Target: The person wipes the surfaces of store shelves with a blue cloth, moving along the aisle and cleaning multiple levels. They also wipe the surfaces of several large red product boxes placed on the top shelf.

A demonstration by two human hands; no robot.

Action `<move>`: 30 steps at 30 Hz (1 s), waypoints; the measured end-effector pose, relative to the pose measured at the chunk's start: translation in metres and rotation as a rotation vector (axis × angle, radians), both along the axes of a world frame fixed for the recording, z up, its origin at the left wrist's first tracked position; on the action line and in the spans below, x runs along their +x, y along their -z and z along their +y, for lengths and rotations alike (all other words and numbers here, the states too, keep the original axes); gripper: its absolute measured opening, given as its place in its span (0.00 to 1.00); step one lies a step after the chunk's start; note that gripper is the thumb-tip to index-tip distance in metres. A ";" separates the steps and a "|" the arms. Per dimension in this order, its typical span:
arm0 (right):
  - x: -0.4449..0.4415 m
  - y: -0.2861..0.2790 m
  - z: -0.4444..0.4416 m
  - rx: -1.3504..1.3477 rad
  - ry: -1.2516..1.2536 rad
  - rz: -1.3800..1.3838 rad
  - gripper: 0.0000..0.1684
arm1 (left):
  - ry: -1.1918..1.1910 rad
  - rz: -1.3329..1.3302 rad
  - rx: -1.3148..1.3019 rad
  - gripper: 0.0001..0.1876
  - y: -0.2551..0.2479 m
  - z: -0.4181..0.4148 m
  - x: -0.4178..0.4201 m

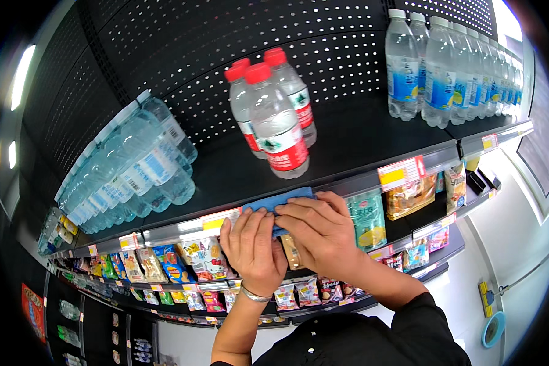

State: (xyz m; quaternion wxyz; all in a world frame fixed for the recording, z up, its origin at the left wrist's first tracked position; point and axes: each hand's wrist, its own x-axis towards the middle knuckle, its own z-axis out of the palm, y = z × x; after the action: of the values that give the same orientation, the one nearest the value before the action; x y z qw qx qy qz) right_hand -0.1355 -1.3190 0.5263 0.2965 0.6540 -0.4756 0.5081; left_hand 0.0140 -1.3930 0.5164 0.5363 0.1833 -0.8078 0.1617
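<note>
Both my hands hold a folded blue cloth (pixel 281 200) against the front edge of a black shelf (pixel 347 132). My left hand (pixel 256 242), with a silver bangle at the wrist, has its fingertips on the cloth's lower left part. My right hand (pixel 320 228) grips it at the right, its fingers bent over the front. Just behind the cloth stands a small group of clear water bottles (pixel 286 148) with red caps and red-and-white labels. A price tag (pixel 222 220) sits in the rail beside my left hand.
Rows of water bottles (pixel 137 169) stand at the left, and bottles with blue labels (pixel 441 87) at the right. Snack bags (pixel 206 256) line the shelves below. A large price sign (pixel 400 173) juts from the rail. On the floor are a mop (pixel 486 297) and a blue basin (pixel 493 329).
</note>
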 end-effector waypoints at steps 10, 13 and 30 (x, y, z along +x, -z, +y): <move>-0.104 0.005 0.071 0.020 0.158 -0.050 0.19 | 0.198 -0.048 -0.043 0.20 -0.002 0.045 -0.115; -0.129 0.008 0.088 -0.009 0.228 -0.066 0.19 | 0.261 -0.057 -0.045 0.21 -0.004 0.059 -0.145; -0.174 0.033 0.113 0.008 0.451 -0.050 0.17 | 0.467 0.075 -0.072 0.19 0.014 0.076 -0.217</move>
State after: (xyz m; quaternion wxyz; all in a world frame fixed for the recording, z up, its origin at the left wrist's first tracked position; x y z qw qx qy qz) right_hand -0.3092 -1.2061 0.4937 0.3881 0.5194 -0.6190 0.4432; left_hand -0.2027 -1.3165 0.5029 0.5948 -0.0218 -0.8016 0.0552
